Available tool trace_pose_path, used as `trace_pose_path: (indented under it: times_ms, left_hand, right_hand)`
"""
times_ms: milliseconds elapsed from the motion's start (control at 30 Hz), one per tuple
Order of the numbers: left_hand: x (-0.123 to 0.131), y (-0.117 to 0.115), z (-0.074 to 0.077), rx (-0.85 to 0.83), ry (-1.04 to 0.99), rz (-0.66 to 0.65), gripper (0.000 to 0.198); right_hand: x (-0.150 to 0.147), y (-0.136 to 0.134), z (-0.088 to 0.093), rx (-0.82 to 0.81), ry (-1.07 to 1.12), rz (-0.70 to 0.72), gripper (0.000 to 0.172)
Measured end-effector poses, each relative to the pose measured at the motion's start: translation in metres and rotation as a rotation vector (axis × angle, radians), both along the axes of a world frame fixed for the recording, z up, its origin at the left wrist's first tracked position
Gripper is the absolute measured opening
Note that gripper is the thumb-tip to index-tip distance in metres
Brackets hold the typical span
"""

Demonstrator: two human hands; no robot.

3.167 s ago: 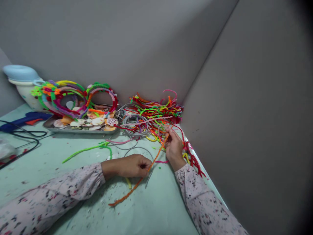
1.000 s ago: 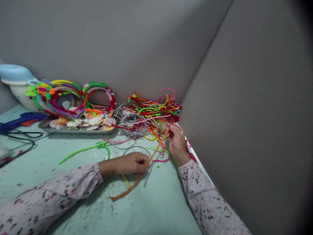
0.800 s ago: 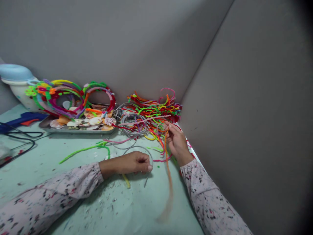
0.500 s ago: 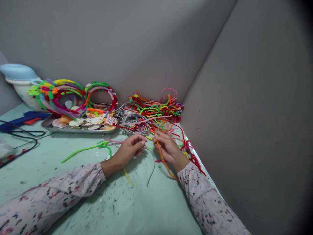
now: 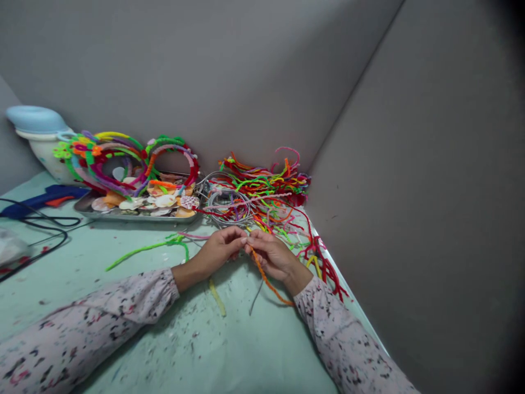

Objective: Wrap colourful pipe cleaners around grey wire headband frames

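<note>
My left hand is closed in a pinch on a thin grey wire, whose free end bends down below my fingers. My right hand pinches an orange pipe cleaner, and its tail hangs toward my right wrist. The fingertips of both hands meet, hiding where wire and pipe cleaner come together. Beside my left wrist lies a bright green pipe cleaner, bent near one end. A pale yellow strip rests on the table just below my left hand.
Behind my hands are a coil of grey wire and a heap of colourful pipe cleaners. A metal tray holds shells, with fuzzy coloured hoops over it. Farther left are a blue glue gun, its black cord, and a blue-lidded container.
My right hand has moved left, bringing the orange pipe cleaner up to the wire at my left fingertips. The gap between the hands has closed.
</note>
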State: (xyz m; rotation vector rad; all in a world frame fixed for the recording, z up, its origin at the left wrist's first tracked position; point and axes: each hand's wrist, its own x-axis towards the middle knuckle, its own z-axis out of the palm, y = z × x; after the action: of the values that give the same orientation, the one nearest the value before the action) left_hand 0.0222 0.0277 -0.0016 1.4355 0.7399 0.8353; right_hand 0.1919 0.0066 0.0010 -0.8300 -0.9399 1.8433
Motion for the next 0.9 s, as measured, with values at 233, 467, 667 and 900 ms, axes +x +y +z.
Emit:
trace_pose_path:
  times_ms: [233, 467, 667, 900]
  left_hand:
    - [-0.001, 0.004, -0.003, -0.123, -0.105, -0.011, 0.024]
    - [-0.003, 0.011, 0.001, -0.334, -0.374, 0.234, 0.018]
    - [-0.005, 0.015, 0.001, -0.335, -0.39, 0.327, 0.015]
    - [0.003, 0.004, -0.001, -0.236, -0.229, 0.24, 0.024]
  right_hand:
    - [0.004, -0.001, 0.004, -0.006, -0.044, 0.036, 0.022]
    - [0.015, 0.0, 0.003, 0.094, -0.251, 0.043, 0.029]
    - [0.016, -0.004, 0.009, 0.115, -0.281, 0.217, 0.035]
    - [0.007, 0.005, 0.007, 0.169, -0.086, -0.215, 0.042]
